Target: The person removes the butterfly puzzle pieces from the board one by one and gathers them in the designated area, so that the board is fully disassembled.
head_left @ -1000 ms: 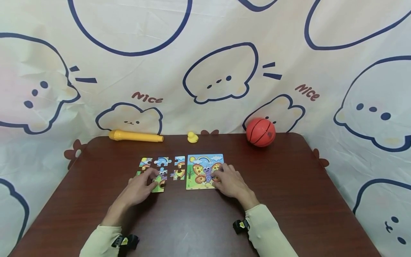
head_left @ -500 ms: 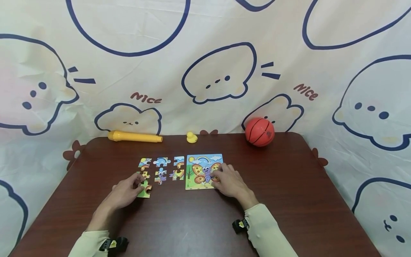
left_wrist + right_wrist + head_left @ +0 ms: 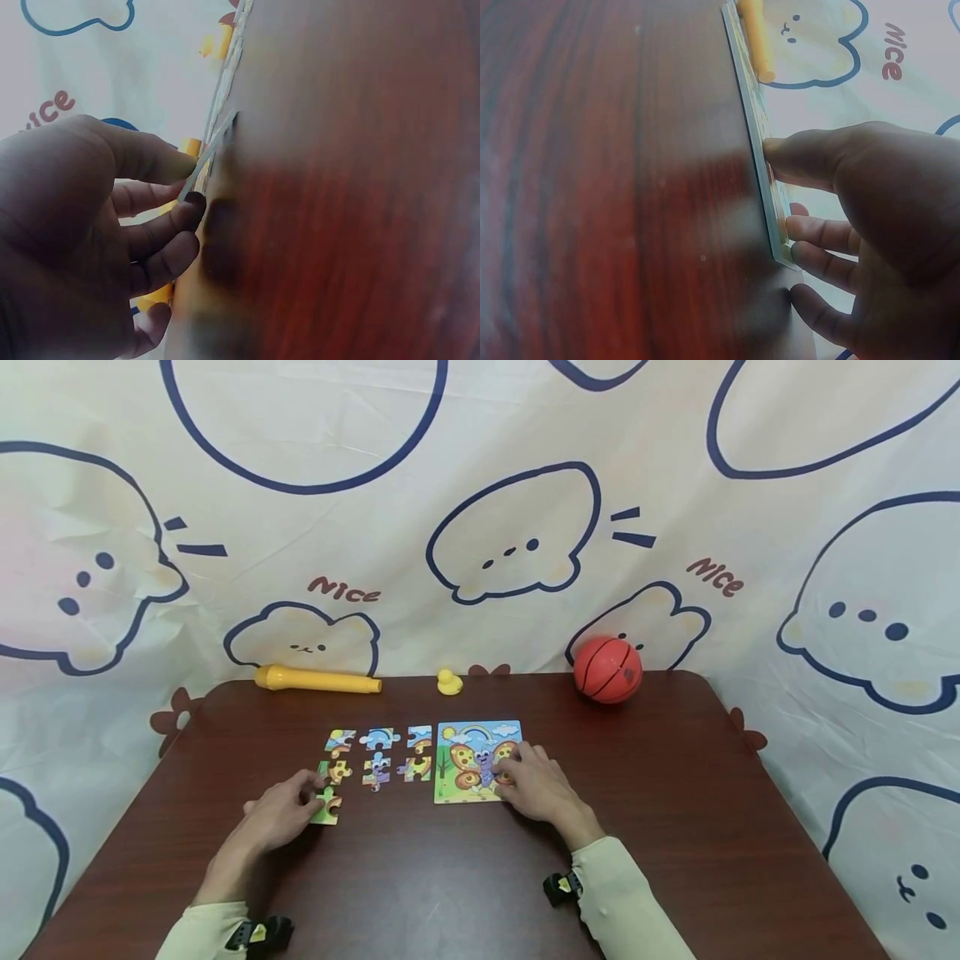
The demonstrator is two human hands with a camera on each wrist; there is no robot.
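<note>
My left hand [image 3: 279, 814] pinches a green jigsaw piece [image 3: 327, 810] between thumb and fingers, at the near left corner of the laid-out pieces. In the left wrist view this puzzle piece [image 3: 217, 142] is seen edge-on and tilted, its far end close over the table. Several other loose jigsaw pieces [image 3: 377, 771] lie in two spaced rows beyond and to the right of it. To their right lies a square puzzle board [image 3: 459, 783] with a butterfly picture under a rainbow. My right hand [image 3: 538, 783] rests its thumb and fingertips on the board's right side.
Along the back edge of the brown table [image 3: 465, 877] lie a yellow toy microphone [image 3: 318, 678], a small yellow duck [image 3: 449, 682] and a red toy basketball [image 3: 608, 669]. A printed cloth [image 3: 405, 543] hangs behind.
My left hand has moved left and slightly nearer with the green jigsaw piece, away from the middle column to the left column. My right hand stays on the board.
</note>
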